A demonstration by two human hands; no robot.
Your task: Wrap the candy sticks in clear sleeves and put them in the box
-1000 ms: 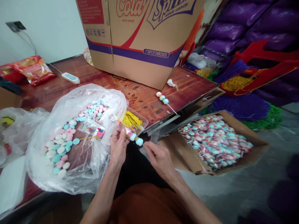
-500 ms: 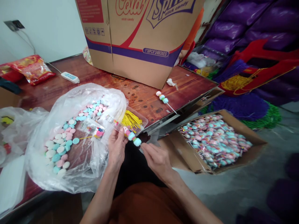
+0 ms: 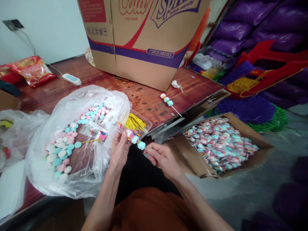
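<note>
My left hand point(image 3: 119, 150) is closed around a candy skewer point(image 3: 135, 140) with pink, white and blue discs, partly slid into a clear printed wrapper point(image 3: 117, 124). My right hand point(image 3: 161, 157) pinches the skewer's stick end just below the blue disc. Both hands hover at the table's near edge. Beside my left hand lies a clear plastic bag point(image 3: 72, 141) holding several loose pink, white and blue candy discs. A tray of yellow sticks point(image 3: 136, 122) sits just behind the skewer.
A finished skewer point(image 3: 168, 102) lies on the red-brown table point(image 3: 149, 96). A big printed carton point(image 3: 144, 38) stands at the back. A cardboard box point(image 3: 223, 144) full of wrapped candies sits on the floor at right. A power strip point(image 3: 70, 79) and red snack bag point(image 3: 33, 70) lie far left.
My right hand has moved up and left, closing onto the stick end of the skewer. The left hand keeps holding the skewer and wrapper in nearly the same spot.
</note>
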